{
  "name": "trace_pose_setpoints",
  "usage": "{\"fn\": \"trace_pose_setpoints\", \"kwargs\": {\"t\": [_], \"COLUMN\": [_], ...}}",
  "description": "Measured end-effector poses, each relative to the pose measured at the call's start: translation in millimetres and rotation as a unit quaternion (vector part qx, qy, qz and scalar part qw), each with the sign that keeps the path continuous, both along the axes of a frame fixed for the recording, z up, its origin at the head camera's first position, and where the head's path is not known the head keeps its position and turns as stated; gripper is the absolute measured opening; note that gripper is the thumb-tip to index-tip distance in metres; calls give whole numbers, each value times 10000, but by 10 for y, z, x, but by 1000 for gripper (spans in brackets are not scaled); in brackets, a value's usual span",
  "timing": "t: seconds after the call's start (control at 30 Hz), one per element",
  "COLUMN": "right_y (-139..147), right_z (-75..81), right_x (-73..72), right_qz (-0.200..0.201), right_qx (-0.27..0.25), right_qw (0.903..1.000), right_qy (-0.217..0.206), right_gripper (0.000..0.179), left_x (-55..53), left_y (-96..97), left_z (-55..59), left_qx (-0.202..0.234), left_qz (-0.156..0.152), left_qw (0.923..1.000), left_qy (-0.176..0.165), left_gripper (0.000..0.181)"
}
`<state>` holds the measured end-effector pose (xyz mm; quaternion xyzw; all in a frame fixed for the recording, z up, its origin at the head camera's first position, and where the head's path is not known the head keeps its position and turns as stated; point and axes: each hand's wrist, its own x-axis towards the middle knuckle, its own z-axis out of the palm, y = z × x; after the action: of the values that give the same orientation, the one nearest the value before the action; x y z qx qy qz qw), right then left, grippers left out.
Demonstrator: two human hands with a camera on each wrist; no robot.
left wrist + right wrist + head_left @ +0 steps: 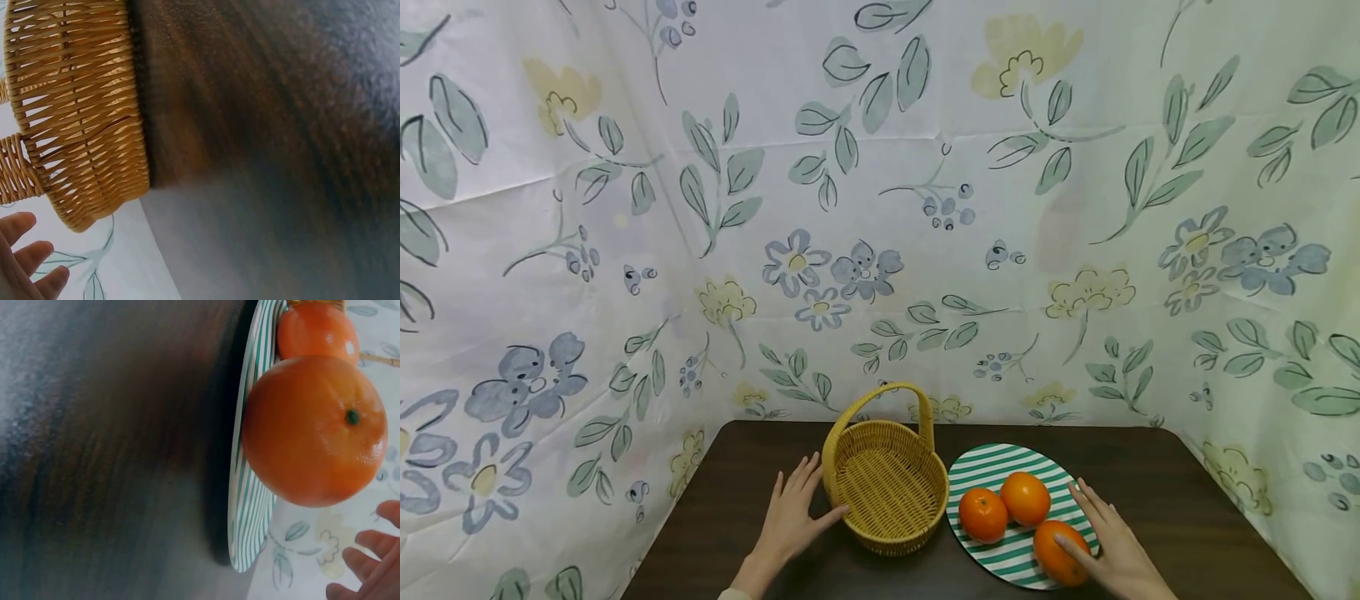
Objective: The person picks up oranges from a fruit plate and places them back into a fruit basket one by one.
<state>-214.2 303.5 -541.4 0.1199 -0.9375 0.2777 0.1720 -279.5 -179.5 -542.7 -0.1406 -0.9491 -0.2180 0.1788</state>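
Observation:
A yellow woven basket [889, 540] with an arched handle stands upright on the dark table, its inside bare. Beside its left side is my left hand [788, 518], fingers spread, the thumb at the rim; whether it touches cannot be told. In the left wrist view, fingertips [34, 256] show apart from the wicker wall [81, 112]. To the right, a round green-and-white striped plate [1003, 457] bears three oranges: left [982, 515], back [1027, 497] and front [1057, 553]. My right hand [1112, 546] reaches around the front orange, thumb over it, fingers extended along the plate's right edge; contact is unclear.
The dark wood table [730, 483] carries the basket and plate side by side, almost touching. A white floral cloth [880, 250] hangs behind the table and along both sides.

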Motion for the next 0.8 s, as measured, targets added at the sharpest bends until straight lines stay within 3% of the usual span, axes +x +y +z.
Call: {"fn": "trace_pose_setpoints", "kwargs": {"t": [0.33, 0.8], "right_y": [-4, -37], "right_z": [-19, -135], "right_x": [38, 109], "right_qz": [25, 247], "right_qx": [-131, -457], "right_qw": [9990, 9978], "right_qy": [-422, -423], "right_gripper": [74, 68], "left_x": [8, 9], "left_y": [14, 22], "left_z": [-80, -150], "left_qx": [27, 86], "left_qz": [-5, 66], "left_qw": [9999, 9991], "left_qy": [147, -404], "left_gripper": [81, 80]}}
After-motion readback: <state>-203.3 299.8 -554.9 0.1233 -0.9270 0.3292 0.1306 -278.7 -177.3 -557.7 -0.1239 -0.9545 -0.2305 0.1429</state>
